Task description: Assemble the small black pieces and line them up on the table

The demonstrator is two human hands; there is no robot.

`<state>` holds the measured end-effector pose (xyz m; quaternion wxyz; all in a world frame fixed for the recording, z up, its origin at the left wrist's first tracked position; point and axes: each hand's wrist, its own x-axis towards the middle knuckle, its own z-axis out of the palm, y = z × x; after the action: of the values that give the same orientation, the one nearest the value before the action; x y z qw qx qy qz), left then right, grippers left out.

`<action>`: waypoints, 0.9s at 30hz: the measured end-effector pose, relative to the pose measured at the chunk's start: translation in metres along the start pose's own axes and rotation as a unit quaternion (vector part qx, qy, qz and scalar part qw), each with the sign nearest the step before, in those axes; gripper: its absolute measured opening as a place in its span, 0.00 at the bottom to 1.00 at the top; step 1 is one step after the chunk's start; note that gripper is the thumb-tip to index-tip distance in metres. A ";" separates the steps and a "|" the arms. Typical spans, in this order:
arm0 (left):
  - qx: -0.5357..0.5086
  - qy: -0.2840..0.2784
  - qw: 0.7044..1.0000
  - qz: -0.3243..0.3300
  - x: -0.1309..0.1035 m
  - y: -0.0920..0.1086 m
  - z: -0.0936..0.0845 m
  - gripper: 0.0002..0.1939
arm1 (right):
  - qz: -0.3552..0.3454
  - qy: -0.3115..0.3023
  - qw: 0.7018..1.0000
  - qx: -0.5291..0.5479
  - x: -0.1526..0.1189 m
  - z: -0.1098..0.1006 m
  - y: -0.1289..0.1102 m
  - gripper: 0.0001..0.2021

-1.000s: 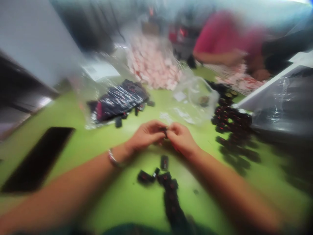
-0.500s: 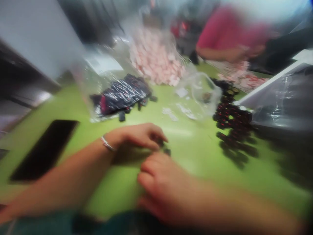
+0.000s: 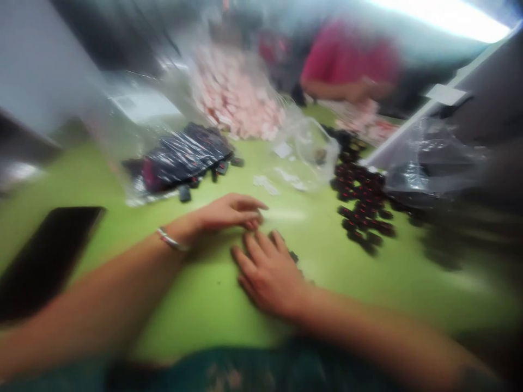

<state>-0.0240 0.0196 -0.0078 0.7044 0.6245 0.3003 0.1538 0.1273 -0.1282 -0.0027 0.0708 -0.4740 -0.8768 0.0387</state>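
My left hand, with a silver bracelet at the wrist, hovers over the middle of the green table. Its index finger is stretched out, the other fingers are loosely bent, and I see nothing held. Just below it my right hand lies palm down with fingers spread, the fingertips close to the left hand's. A small black part peeks out beyond the right hand's far side; whatever else is under the palm is hidden.
At the right lies a pile of small black parts with red spots, beside a clear plastic bag. Behind are a bag of black parts, a bag of pink pieces and a person in a pink top. A dark flat slab lies left.
My right hand has gone from curled to spread flat, and the left fingers have loosened from the dark parts near their tips. The view has shifted, so the surroundings sit further left.
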 end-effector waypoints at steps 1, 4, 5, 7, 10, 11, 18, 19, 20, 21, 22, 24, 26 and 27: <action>0.003 0.012 1.000 0.001 0.001 0.000 0.001 0.25 | 0.005 0.002 1.000 -0.010 -0.004 0.000 0.008 0.24; 0.005 0.030 1.000 0.000 0.002 0.000 0.004 0.24 | 0.015 0.015 0.999 -0.045 -0.020 -0.002 0.048 0.22; 0.007 0.031 0.999 -0.001 0.003 0.000 0.004 0.24 | 0.014 0.024 0.998 -0.057 -0.026 -0.004 0.065 0.21; 0.013 0.036 0.999 0.001 0.004 -0.001 0.005 0.23 | 0.016 0.037 0.996 -0.084 -0.038 -0.009 0.105 0.19; 0.024 0.065 0.998 0.012 0.005 -0.003 0.004 0.20 | 0.022 0.051 0.992 -0.113 -0.055 -0.022 0.158 0.17; 0.026 0.080 0.996 0.014 0.005 -0.003 0.004 0.18 | 0.020 0.059 0.991 -0.116 -0.060 -0.027 0.168 0.17; 0.148 0.255 0.953 0.073 0.007 -0.012 -0.005 0.13 | -0.112 0.073 0.991 0.020 -0.078 -0.029 0.094 0.19; 0.208 0.290 0.928 0.102 0.007 -0.012 -0.007 0.12 | -0.163 0.045 0.984 0.053 -0.078 -0.026 0.074 0.19; 0.272 0.318 0.898 0.134 0.008 -0.012 -0.010 0.12 | -0.209 0.019 0.975 0.077 -0.077 -0.021 0.057 0.18; 0.334 0.336 0.865 0.162 0.009 -0.012 -0.012 0.12 | -0.245 0.003 0.965 0.092 -0.076 -0.017 0.044 0.17; 0.391 0.342 0.835 0.183 0.010 -0.010 -0.014 0.13 | -0.266 -0.001 0.959 0.101 -0.075 -0.013 0.036 0.15; 0.483 0.329 0.792 0.180 0.013 -0.006 -0.017 0.16 | -0.290 -0.004 0.952 0.099 -0.072 -0.005 0.038 0.15; 0.548 0.306 0.767 0.131 0.017 -0.002 -0.021 0.16 | -0.273 0.019 0.959 0.076 -0.069 0.000 0.060 0.16; 0.570 0.301 0.757 0.105 0.019 0.000 -0.024 0.16 | -0.249 0.055 0.965 0.055 -0.069 0.002 0.075 0.17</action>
<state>-0.0243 0.0496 -0.0133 0.0712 0.8593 0.4622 0.2074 0.2261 -0.1444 -0.0208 0.1528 -0.2378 -0.9583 0.0418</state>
